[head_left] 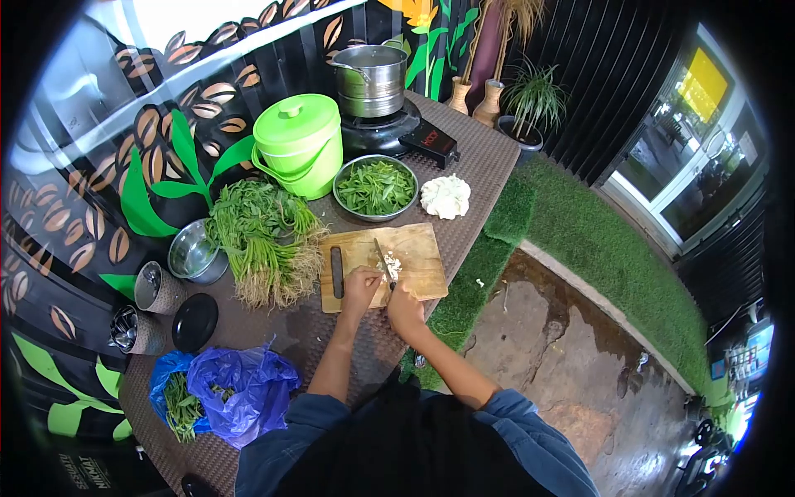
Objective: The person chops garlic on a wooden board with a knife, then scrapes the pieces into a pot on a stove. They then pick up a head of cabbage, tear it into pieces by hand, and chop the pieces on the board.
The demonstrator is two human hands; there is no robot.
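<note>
A wooden cutting board (424,248) with a dark handle slot lies on the table in front of me. My right hand (405,311) is wrapped around the handle of a knife (381,252), its blade pointing away from me over the board. Beside the blade is a small heap of chopped white bits (392,263). My left hand (362,288) is closed in a pinch just left of the knife, at the board's near side. Whatever its fingertips hold is too small to make out.
Left of the board lies a bunch of rooted greens (269,236). Behind it stand a bowl of cut leaves (377,189), a lidded green bucket (300,145), a steel pot (370,81) on a stove and a crumpled white bundle (445,197). Blue plastic bags (240,389) sit near left.
</note>
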